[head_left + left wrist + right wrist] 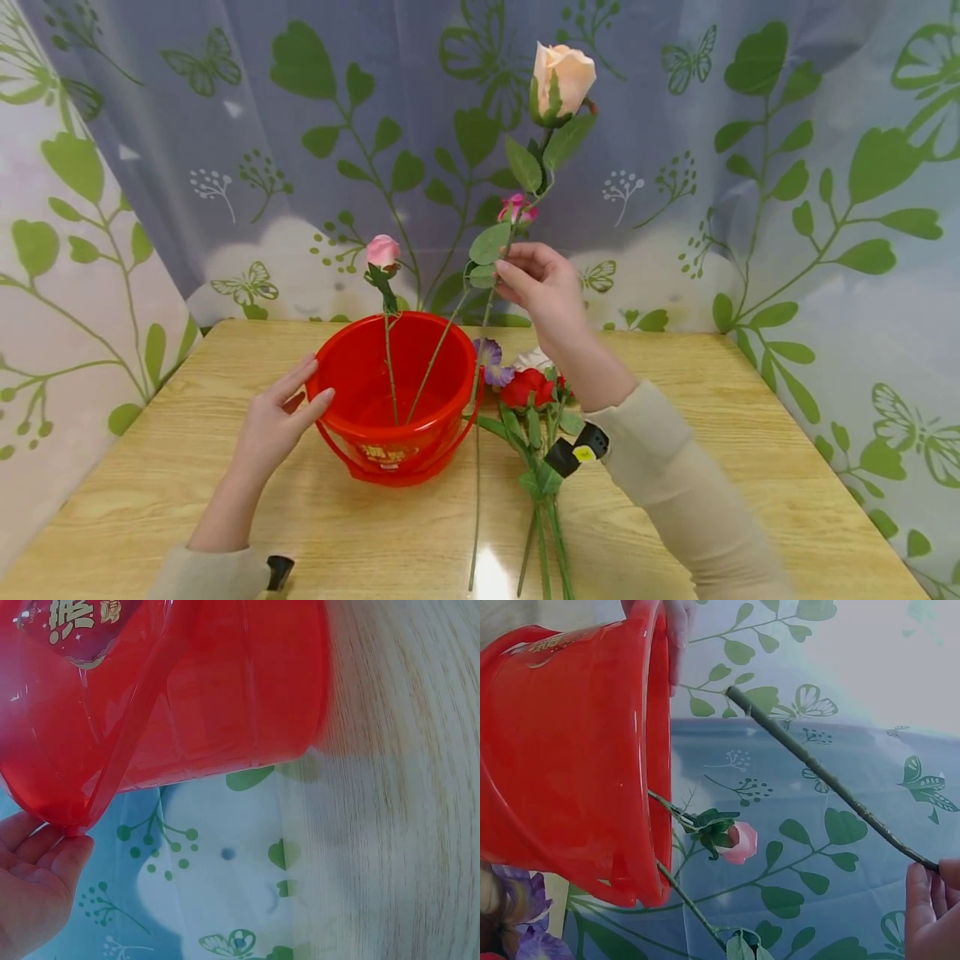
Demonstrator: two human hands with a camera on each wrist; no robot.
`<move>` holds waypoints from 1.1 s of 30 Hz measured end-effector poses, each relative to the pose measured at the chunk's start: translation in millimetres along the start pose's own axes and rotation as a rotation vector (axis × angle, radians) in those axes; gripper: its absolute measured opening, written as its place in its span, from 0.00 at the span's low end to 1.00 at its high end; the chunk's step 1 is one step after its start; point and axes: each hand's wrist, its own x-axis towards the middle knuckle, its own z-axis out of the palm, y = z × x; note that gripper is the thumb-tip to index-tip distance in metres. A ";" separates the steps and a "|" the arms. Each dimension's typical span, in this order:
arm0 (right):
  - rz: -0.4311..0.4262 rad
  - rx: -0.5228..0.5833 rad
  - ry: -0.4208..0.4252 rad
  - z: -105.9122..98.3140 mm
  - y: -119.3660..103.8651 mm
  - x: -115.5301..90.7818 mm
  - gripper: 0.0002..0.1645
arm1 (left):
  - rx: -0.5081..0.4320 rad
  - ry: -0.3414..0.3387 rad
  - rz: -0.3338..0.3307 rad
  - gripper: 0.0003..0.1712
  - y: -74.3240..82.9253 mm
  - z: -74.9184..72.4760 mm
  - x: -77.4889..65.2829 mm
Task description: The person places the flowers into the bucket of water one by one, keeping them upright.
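Red and glossy, the bucket (356, 367) is standing on the wood-grained worktop (150, 467), and the left hand (273, 421) is gripping its rim at the left. Near the opposite side, the right hand (543, 292) is holding up a peach rose (566, 79), thumb and fingers pinching its stem (475, 500).

Only the head view is showing that bloom; the right wrist view is leaving it out but is catching the bare lower end of the stem, pointing free in the air outside the bucket. Both views are showing a pink rose (383, 252) rising from the bucket, while the head view alone is showing a magenta flower (517, 210) behind the held stem.

The left wrist view is revealing what the head view is hiding: thumb and fingertips closing together at the rim, where the handle (142, 705) is joining it.

To the bucket's right, red (527, 389), purple (491, 358) and white flowers (534, 360) are lying bunched; the right wrist view is showing chiefly purple petals.
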 end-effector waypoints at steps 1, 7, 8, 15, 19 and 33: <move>-0.010 -0.001 0.007 2.7 0.5 1.2 0.10 | 0.003 0.000 0.000 0.32 -0.2 0.1 0.0; -0.058 -0.033 0.030 18.2 6.6 7.4 0.13 | 0.006 -0.002 -0.007 0.32 0.1 0.0 0.0; -0.063 -0.038 0.032 20.5 8.2 8.2 0.13 | 0.007 -0.003 -0.007 0.32 0.4 -0.1 0.0; -0.070 -0.090 0.012 29.0 26.1 9.1 0.10 | -0.002 -0.010 -0.007 0.32 1.4 -0.4 -0.4; -0.057 -0.136 -0.020 29.4 37.0 6.8 0.10 | -0.004 -0.016 -0.012 0.32 2.2 -0.6 -0.4; -0.029 -0.253 -0.107 28.2 71.9 -1.4 0.10 | -0.011 -0.012 -0.011 0.32 2.1 -0.5 -0.4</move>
